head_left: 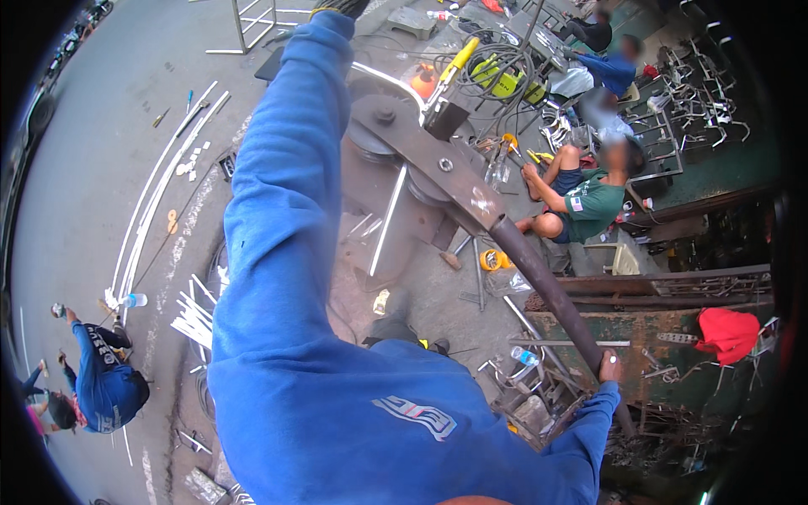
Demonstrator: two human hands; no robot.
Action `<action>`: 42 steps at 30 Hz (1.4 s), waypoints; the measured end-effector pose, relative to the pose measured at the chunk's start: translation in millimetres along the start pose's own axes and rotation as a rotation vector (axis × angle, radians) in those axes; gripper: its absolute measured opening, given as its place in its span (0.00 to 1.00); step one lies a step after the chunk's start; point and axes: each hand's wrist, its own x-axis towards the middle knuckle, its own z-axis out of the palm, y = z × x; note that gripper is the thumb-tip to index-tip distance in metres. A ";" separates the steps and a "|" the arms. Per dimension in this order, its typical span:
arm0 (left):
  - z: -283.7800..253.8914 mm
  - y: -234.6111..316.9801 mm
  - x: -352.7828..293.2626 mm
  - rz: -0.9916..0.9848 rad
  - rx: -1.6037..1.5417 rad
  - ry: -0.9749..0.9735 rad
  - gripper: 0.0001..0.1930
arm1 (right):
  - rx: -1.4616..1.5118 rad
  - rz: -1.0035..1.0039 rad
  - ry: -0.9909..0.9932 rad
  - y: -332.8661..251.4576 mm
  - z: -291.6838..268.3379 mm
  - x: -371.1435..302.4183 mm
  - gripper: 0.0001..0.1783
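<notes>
Our right hand (610, 367) grips a long, dark metal lever (547, 288). Our left arm stretches far forward, its left hand (343, 7) cropped, hold unclear; between both sits a brown steel bender (408, 141).

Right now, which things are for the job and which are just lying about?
For the job:
dark lever, held by right hand
steel bender
silver bar at its wheels

Seemingly lying about:
red cloth
clear bottle
pale yellow scrap
</notes>
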 end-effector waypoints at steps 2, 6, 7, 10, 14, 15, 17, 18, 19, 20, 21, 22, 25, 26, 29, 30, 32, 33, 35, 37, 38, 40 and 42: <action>0.5 -27.3 3.1 -0.098 -0.080 -0.029 0.32 | 0.042 0.032 0.054 3.8 3.5 0.1 0.31; -14.4 -99.8 -31.4 0.587 0.751 0.003 0.17 | 0.067 -0.003 0.063 0.7 1.8 -4.1 0.29; -16.1 -115.1 -49.3 0.542 0.894 -0.062 0.08 | 0.072 0.020 0.052 -1.5 0.2 -5.8 0.28; -13.1 -136.6 -67.1 -0.400 -0.033 -0.238 0.12 | 0.087 0.068 0.068 -7.5 -2.0 -7.4 0.27; -17.4 -113.7 -35.7 -0.316 -0.115 -0.106 0.30 | 0.065 0.024 0.113 -3.0 6.4 -5.0 0.26; -21.0 -106.5 -22.1 -0.352 -0.261 -0.088 0.29 | 0.057 0.013 0.141 0.0 9.9 -4.2 0.26; -30.0 -100.8 -7.5 -0.334 -0.535 -0.105 0.27 | 0.022 0.034 0.208 6.3 14.5 -0.6 0.26; -32.1 -103.3 -7.6 -0.382 -0.530 -0.074 0.28 | 0.033 0.041 0.184 9.0 16.2 0.5 0.27; -35.8 -108.8 -8.8 -0.192 -0.072 -0.138 0.18 | 0.045 0.050 0.159 11.0 15.5 3.1 0.27; -33.5 -118.9 -24.9 0.035 0.318 -0.136 0.12 | 0.060 0.065 0.140 12.2 15.7 4.2 0.27; -30.9 -128.8 -42.8 0.192 0.757 -0.080 0.08 | 0.052 0.094 0.117 12.7 14.6 5.9 0.28; -27.0 -138.8 -49.0 0.056 0.543 -0.218 0.12 | 0.022 0.089 0.085 12.5 14.1 6.7 0.28; -19.3 -150.4 -49.4 -0.218 -0.070 -0.223 0.20 | 0.031 0.090 0.128 9.9 14.1 7.8 0.30; -20.4 -146.6 -40.7 -0.225 -0.063 -0.162 0.21 | 0.035 0.129 0.119 9.1 14.3 7.3 0.30; -29.1 -120.5 -6.9 -0.356 -0.287 -0.114 0.23 | 0.086 0.162 0.150 6.1 17.2 7.0 0.30; -30.2 -113.4 0.8 -0.552 -0.438 -0.041 0.23 | 0.088 0.159 0.158 5.1 17.5 7.0 0.30; -35.8 -108.6 6.6 -0.306 -0.291 -0.176 0.23 | 0.073 0.137 0.152 2.8 16.6 7.2 0.30; -37.1 -111.3 4.8 -0.100 -0.240 -0.226 0.23 | 0.057 0.122 0.132 1.3 15.3 7.2 0.30; -31.1 -131.7 -21.1 0.236 0.419 -0.122 0.22 | 0.035 0.146 0.111 -2.8 12.0 7.1 0.30; -26.0 -154.3 -48.9 0.224 0.635 -0.189 0.21 | 0.047 0.155 0.099 -7.5 8.5 6.3 0.30; -24.0 -162.6 -51.1 0.233 0.629 -0.242 0.22 | 0.045 0.178 0.092 -9.3 7.2 5.3 0.29; -21.3 -168.6 -53.1 0.480 0.605 -0.216 0.23 | 0.061 0.165 0.138 -14.0 6.2 5.3 0.29; -25.0 -159.9 -44.4 -0.237 0.034 -0.247 0.22 | 0.042 0.161 0.146 -14.7 6.8 2.2 0.28</action>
